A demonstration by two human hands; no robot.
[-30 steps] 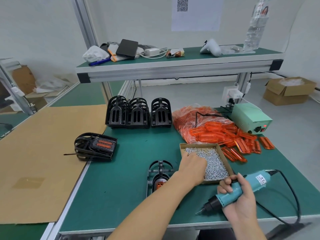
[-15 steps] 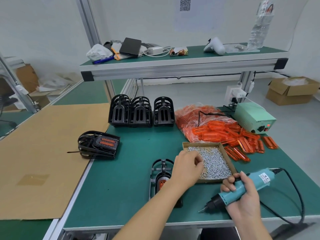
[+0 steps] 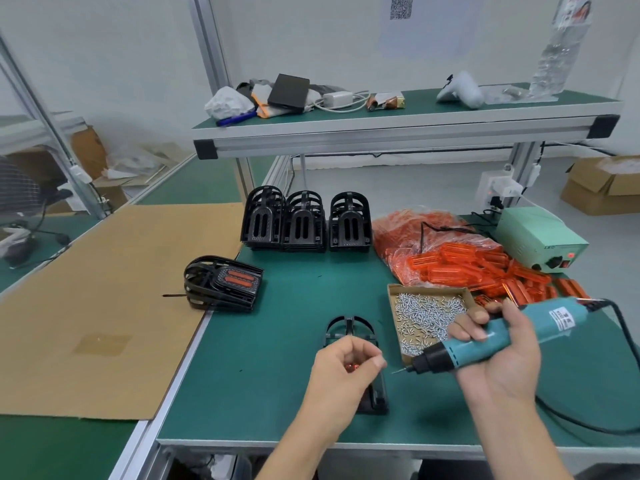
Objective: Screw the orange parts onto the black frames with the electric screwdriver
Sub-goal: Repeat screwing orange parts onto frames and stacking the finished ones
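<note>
Our left hand (image 3: 343, 370) left the screw box (image 3: 429, 317); its fingers pinch something unseen, which may drop beside the electric screwdriver (image 3: 498, 336) gripped in our right hand (image 3: 502, 355).

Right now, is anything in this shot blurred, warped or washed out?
Head view: wide-angle lens bows the shelf and posts outward; lighting is even and soft, with faint shadows. Left hand and right hand on the electric screwdriver look slightly motion-smeared; the screw tray stays fairly sharp.

Cardboard sheet (image 3: 104, 306) beside green power supply (image 3: 540, 240)
</note>
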